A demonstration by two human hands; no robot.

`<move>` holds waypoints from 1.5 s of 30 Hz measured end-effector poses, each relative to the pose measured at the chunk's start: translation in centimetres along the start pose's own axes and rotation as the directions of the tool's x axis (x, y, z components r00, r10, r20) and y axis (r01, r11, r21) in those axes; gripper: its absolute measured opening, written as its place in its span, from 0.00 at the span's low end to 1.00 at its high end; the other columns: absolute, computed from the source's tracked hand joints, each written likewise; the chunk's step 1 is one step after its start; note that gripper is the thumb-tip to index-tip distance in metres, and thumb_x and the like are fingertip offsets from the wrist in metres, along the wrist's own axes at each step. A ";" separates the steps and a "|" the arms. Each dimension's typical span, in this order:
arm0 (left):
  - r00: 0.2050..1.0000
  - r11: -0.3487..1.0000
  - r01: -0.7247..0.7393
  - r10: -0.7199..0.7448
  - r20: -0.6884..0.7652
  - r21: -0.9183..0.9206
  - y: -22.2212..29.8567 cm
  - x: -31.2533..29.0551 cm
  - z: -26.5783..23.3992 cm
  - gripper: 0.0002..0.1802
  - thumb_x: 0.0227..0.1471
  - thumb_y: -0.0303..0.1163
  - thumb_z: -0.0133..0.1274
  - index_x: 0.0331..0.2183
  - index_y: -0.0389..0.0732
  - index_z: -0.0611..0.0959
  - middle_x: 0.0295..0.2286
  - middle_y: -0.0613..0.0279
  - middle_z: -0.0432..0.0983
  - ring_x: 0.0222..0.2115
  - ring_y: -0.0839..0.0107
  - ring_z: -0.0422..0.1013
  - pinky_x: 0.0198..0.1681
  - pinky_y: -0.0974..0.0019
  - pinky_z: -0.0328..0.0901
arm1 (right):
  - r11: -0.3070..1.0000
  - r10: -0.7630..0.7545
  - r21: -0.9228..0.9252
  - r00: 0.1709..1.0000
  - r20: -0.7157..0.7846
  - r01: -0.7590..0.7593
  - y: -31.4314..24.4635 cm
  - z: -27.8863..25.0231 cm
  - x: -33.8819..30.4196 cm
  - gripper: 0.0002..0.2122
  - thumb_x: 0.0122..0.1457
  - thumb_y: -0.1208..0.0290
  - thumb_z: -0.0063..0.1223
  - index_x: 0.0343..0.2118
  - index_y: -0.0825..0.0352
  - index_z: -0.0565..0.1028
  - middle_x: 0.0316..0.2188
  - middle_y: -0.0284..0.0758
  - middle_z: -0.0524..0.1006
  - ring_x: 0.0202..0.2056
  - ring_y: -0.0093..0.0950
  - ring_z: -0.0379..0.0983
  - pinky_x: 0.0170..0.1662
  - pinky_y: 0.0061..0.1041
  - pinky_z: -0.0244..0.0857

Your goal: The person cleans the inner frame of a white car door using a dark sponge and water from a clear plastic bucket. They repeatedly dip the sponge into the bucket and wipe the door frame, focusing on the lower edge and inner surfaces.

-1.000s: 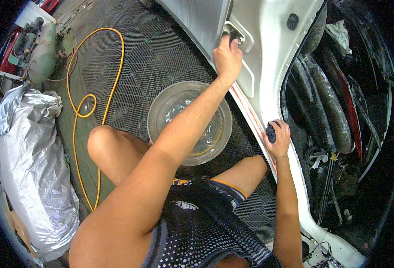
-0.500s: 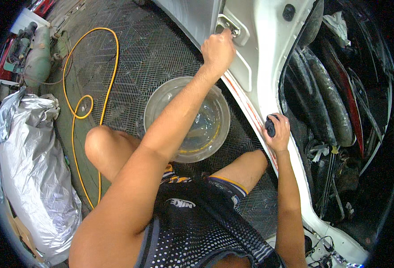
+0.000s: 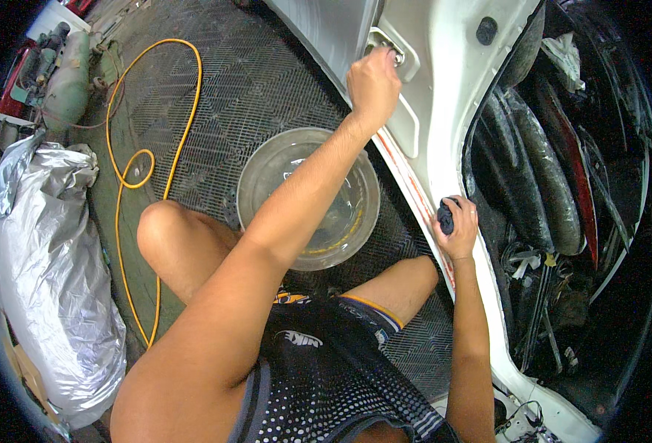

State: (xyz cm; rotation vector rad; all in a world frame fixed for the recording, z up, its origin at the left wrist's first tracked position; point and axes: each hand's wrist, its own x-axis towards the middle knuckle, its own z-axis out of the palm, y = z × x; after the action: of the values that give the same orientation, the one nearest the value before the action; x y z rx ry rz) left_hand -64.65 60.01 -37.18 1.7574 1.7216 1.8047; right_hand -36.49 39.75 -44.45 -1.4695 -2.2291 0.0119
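Observation:
My left arm stretches across the basin, and my left hand (image 3: 375, 87) is closed up against the metal hinge (image 3: 395, 56) of the white car body panel (image 3: 448, 96). Its fingertips are turned away, so whatever they grip is hidden. Lower down the panel, my right hand (image 3: 462, 232) is wrapped around a bunched dark cloth (image 3: 446, 217) and rests on the white edge. Reddish-orange streaks (image 3: 407, 171) run along the sill beside it. Between my knees and under my left forearm stands a round basin (image 3: 246, 177) with clear water in it.
A yellow hose (image 3: 194, 96) loops over the dark grid mat (image 3: 267, 74) on the left. Beyond it lie a silver-covered bundle (image 3: 53, 273) and a greenish tank (image 3: 69, 77). Dark car parts (image 3: 514, 170) are piled to the right, behind the white panel.
The whole view has shifted slightly. My left hand stays at the hinge with its wrist turned a little, and my right hand keeps the dark cloth on the panel's edge.

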 end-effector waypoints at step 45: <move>0.243 0.415 0.908 -0.624 0.743 0.052 -8.4 -12.9 -10.8 0.13 0.65 0.41 0.56 0.36 0.41 0.79 0.23 0.67 0.75 0.19 0.75 0.70 0.21 0.66 0.65 | 0.999 0.033 -0.001 0.999 -0.008 -0.033 0.4 -0.4 -0.4 0.23 0.48 0.69 0.66 0.49 0.63 0.75 0.49 0.42 0.75 0.52 0.46 0.70 0.57 0.45 0.64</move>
State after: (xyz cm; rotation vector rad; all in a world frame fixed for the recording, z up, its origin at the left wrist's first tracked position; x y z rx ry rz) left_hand -73.28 47.34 -48.09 0.8102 1.3301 0.7648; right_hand -35.88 39.47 -44.32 -1.5040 -2.1984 0.0156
